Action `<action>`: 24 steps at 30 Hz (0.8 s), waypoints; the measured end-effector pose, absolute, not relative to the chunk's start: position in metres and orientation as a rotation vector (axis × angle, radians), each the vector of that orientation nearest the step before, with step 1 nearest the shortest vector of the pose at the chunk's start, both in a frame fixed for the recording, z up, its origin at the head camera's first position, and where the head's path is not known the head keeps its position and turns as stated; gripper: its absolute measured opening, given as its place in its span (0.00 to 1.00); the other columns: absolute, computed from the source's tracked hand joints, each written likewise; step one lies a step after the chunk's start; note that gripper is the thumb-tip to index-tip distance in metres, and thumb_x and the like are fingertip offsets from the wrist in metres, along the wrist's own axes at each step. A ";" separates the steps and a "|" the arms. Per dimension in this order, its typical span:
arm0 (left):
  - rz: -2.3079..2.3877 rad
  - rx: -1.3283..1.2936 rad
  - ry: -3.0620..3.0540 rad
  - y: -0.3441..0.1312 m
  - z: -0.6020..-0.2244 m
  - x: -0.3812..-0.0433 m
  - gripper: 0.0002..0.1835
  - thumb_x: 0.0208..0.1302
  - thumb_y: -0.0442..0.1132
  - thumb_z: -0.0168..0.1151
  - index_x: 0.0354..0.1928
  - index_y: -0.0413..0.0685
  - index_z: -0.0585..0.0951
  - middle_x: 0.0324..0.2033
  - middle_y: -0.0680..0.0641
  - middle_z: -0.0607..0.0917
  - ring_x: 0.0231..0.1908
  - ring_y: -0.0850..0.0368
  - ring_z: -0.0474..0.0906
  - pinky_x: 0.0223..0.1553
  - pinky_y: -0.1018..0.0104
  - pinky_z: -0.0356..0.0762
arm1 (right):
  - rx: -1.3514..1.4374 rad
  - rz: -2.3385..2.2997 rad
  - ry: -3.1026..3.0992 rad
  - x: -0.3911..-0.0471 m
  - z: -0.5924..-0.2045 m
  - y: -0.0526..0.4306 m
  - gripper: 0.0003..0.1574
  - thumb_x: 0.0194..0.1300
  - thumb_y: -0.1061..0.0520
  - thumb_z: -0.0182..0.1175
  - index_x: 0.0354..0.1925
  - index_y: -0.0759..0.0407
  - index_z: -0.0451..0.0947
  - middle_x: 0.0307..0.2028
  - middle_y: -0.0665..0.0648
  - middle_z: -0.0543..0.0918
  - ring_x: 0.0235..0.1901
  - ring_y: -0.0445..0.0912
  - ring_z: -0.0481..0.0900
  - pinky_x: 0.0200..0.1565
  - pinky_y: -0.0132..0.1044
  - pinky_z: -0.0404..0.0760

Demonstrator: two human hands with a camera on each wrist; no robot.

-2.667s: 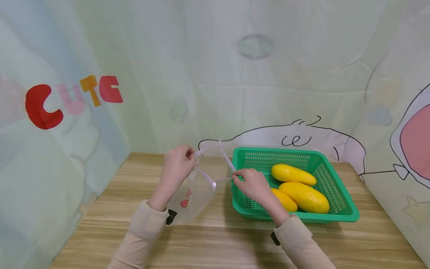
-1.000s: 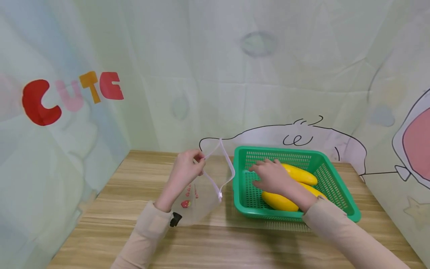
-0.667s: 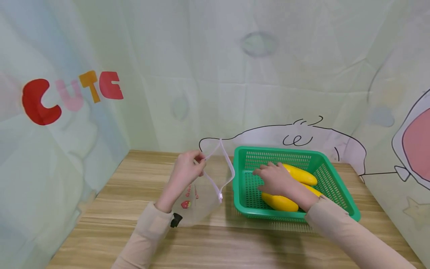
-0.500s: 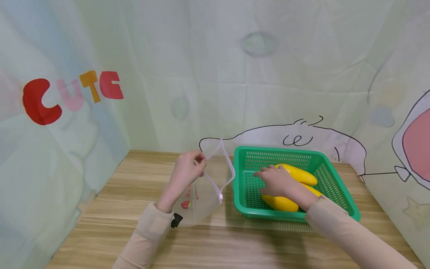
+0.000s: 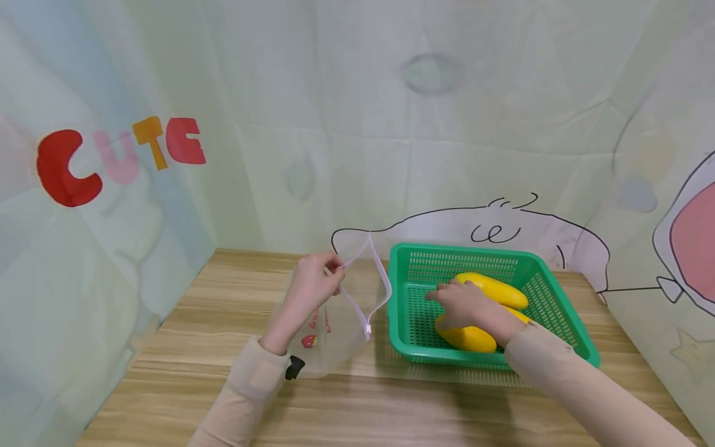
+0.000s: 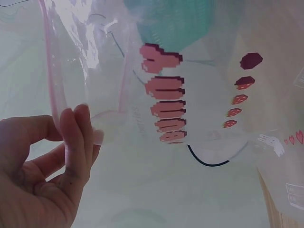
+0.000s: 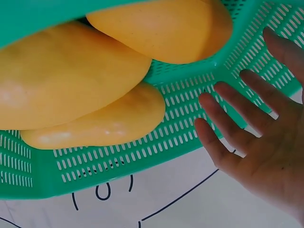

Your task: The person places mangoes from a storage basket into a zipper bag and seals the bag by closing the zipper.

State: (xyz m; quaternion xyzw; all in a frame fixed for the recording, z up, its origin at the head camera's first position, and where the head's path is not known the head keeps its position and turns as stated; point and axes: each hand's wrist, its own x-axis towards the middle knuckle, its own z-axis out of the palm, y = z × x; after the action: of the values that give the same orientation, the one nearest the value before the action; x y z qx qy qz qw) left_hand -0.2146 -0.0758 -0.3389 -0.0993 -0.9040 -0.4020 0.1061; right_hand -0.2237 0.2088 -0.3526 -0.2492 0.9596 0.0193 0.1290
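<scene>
My left hand (image 5: 315, 279) pinches the rim of a clear zip bag (image 5: 341, 341) with a pale pink zip edge, its mouth spread apart. The left wrist view shows thumb and fingers of the left hand (image 6: 57, 166) at that edge, beside pink lettering and strawberry prints. My right hand (image 5: 463, 304) is over a green slotted basket (image 5: 463, 249), holding nothing. In the right wrist view its fingers (image 7: 221, 114) are spread beside the yellow mangoes (image 7: 95, 123). One mango (image 5: 497, 292) lies at the back, another mango (image 5: 466, 338) in front; a third mango (image 5: 516, 315) is mostly hidden by the right forearm.
Everything stands on a wood-grain table (image 5: 346, 410). A printed curtain (image 5: 335, 124) hangs behind and at both sides, close to the table's edges. A black wrist strap piece (image 5: 294, 367) shows at the left cuff.
My right hand has let go of the bag's edge and moved right over the basket, then slightly further over the mangoes. The left hand keeps its pinch, having shifted slightly right.
</scene>
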 end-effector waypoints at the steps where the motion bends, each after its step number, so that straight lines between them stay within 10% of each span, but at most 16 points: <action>1: -1.183 -0.289 -2.664 -0.076 -0.339 -0.214 0.05 0.60 0.32 0.57 0.33 0.41 0.82 0.31 0.44 0.86 0.16 0.64 0.77 0.15 0.74 0.70 | -0.722 0.060 2.778 -0.224 -0.354 0.209 0.31 0.55 0.56 0.65 0.59 0.54 0.76 0.59 0.61 0.78 0.55 0.61 0.74 0.55 0.63 0.74; 10: -1.196 -0.271 -2.688 -0.074 -0.338 -0.215 0.05 0.60 0.32 0.56 0.33 0.41 0.81 0.31 0.44 0.85 0.17 0.63 0.77 0.15 0.74 0.70 | -0.679 0.115 2.723 -0.228 -0.359 0.205 0.33 0.54 0.58 0.66 0.60 0.55 0.74 0.61 0.63 0.75 0.55 0.62 0.74 0.44 0.51 0.81; 24: -1.198 -0.273 -2.701 -0.073 -0.335 -0.212 0.05 0.61 0.32 0.57 0.34 0.42 0.82 0.31 0.44 0.85 0.18 0.63 0.78 0.16 0.74 0.71 | -0.553 0.214 2.639 -0.227 -0.366 0.203 0.34 0.53 0.61 0.67 0.60 0.57 0.73 0.56 0.60 0.78 0.45 0.54 0.73 0.52 0.52 0.79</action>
State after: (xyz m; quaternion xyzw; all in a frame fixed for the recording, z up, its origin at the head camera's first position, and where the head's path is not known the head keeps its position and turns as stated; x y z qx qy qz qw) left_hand -0.2118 -0.0732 -0.3346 -0.0916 -0.9068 -0.4021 0.0870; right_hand -0.2270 0.2029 -0.3662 -0.1995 0.9525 0.0773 0.2167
